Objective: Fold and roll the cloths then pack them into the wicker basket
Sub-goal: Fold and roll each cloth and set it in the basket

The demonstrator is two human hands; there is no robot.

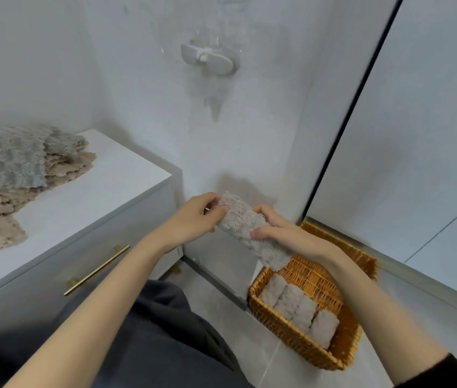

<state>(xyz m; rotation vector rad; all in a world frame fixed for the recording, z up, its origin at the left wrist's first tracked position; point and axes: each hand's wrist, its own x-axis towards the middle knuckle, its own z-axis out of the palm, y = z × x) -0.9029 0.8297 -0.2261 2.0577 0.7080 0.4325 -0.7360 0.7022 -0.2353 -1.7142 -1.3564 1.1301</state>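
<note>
Centre frame: left hand [193, 217] and right hand [280, 233] both grasp folded cloth [245, 222], held in air above basket [305, 348] at lower right. Step: rolling. Four rolls [297, 306] already packed. Next: finish roll, seat beside row. Unfolded pile [11, 175] waits upper left.

The cloth [245, 222] I hold is pale grey and nubbly; the basket [283, 329] is woven golden-orange; the stack [11, 175] shows grey over beige; my trousers [151, 331] are dark.

Cloth pile [6, 169] past the left edge, wicker basket [291, 336] partly behind the right forearm [361, 287]
</note>
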